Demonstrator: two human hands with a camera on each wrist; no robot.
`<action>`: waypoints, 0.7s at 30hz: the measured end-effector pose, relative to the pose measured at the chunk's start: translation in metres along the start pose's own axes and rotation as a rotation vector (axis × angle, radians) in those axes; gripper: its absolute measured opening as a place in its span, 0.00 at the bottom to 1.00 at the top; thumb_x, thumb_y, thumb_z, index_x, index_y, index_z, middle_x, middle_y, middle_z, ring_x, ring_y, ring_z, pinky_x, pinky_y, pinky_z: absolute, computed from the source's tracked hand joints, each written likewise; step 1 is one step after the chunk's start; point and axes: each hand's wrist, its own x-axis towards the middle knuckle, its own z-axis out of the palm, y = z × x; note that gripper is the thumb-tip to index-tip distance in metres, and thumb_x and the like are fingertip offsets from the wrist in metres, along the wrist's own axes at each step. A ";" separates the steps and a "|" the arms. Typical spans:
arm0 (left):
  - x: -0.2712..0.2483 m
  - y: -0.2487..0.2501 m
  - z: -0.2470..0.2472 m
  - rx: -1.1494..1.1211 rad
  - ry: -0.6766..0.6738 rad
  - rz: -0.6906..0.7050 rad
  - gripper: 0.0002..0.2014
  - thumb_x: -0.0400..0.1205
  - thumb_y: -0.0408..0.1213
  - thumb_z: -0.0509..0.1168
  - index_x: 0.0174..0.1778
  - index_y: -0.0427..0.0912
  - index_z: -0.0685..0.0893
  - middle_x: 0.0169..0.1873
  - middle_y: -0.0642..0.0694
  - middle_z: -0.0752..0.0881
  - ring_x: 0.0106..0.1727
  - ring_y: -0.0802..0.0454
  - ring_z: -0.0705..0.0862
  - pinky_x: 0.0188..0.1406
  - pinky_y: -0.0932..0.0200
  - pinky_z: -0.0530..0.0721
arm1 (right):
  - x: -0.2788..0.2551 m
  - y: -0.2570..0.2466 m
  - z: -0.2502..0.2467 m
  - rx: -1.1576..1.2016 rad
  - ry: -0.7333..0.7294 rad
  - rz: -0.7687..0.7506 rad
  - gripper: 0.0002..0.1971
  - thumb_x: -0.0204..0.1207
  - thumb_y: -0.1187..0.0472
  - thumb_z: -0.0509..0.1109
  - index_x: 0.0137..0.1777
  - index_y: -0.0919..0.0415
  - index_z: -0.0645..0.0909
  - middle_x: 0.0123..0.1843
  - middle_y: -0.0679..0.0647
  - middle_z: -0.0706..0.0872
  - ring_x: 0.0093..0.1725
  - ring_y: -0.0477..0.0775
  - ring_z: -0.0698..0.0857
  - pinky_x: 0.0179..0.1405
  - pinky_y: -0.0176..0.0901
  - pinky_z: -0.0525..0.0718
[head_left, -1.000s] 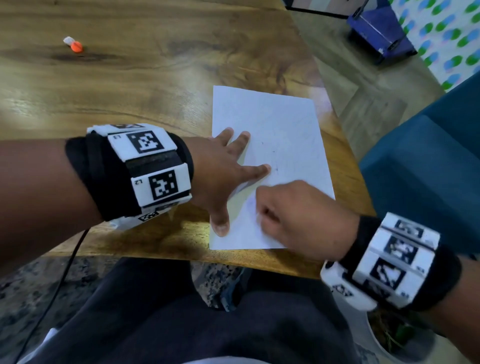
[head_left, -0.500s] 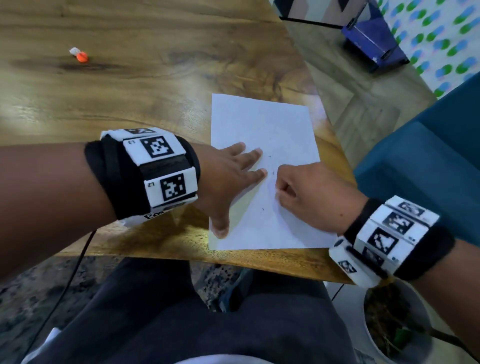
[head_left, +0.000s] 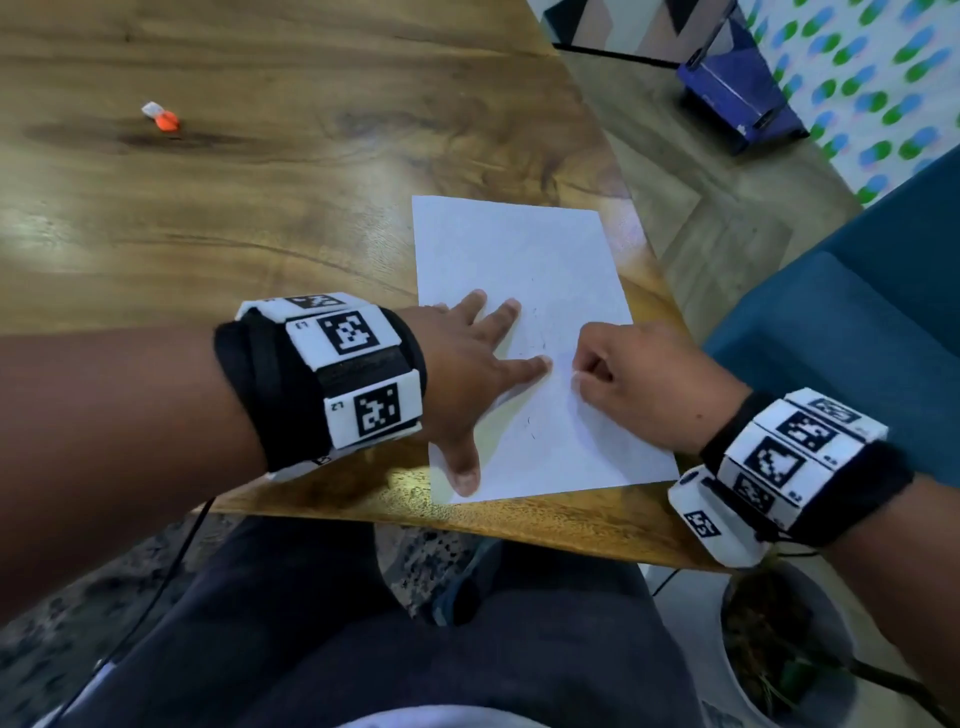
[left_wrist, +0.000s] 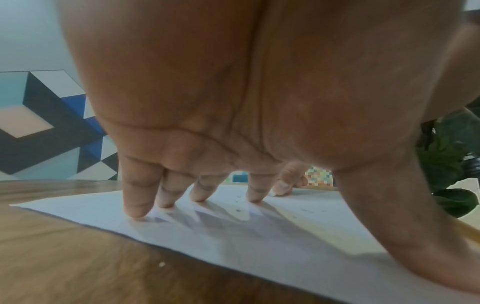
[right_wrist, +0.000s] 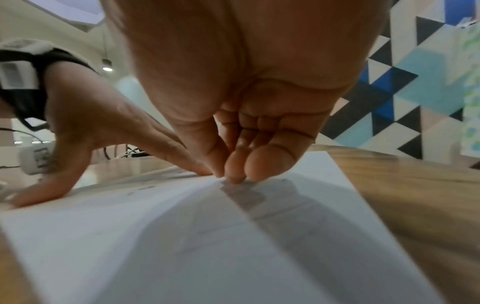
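paper (head_left: 524, 249): flat on the desk (head_left: 260, 234), by its near right corner | left hand (head_left: 462, 374): fingers (left_wrist: 135, 201) spread, tips pressing the paper's left half | right hand (head_left: 639, 384): fingers (right_wrist: 262, 164) curled, tips bunched together on the paper, just beside the left forefinger

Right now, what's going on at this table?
A person works on a white sheet of paper lying near the corner of a wooden table. The left hand presses it flat with spread fingers. The right hand touches the sheet's middle with bunched fingertips; whether they pinch something small is unclear.
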 end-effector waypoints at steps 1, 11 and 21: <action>0.000 0.000 0.000 0.003 0.001 0.002 0.68 0.65 0.72 0.76 0.87 0.65 0.32 0.85 0.39 0.25 0.87 0.32 0.32 0.86 0.31 0.55 | -0.004 -0.005 0.001 -0.020 -0.018 -0.018 0.06 0.82 0.54 0.65 0.46 0.54 0.79 0.38 0.49 0.86 0.41 0.54 0.84 0.40 0.52 0.84; 0.000 0.000 0.001 -0.011 0.005 -0.001 0.68 0.65 0.71 0.77 0.87 0.65 0.32 0.85 0.39 0.25 0.87 0.32 0.31 0.86 0.32 0.55 | -0.024 -0.035 0.013 0.031 -0.121 -0.146 0.06 0.82 0.53 0.62 0.46 0.53 0.77 0.40 0.51 0.86 0.42 0.56 0.84 0.42 0.55 0.84; 0.000 0.001 0.002 -0.027 0.002 -0.007 0.68 0.65 0.70 0.78 0.86 0.66 0.31 0.85 0.39 0.24 0.87 0.33 0.29 0.84 0.32 0.53 | -0.043 -0.032 0.017 0.035 -0.132 -0.189 0.07 0.82 0.52 0.60 0.47 0.52 0.76 0.41 0.48 0.85 0.42 0.54 0.82 0.43 0.54 0.83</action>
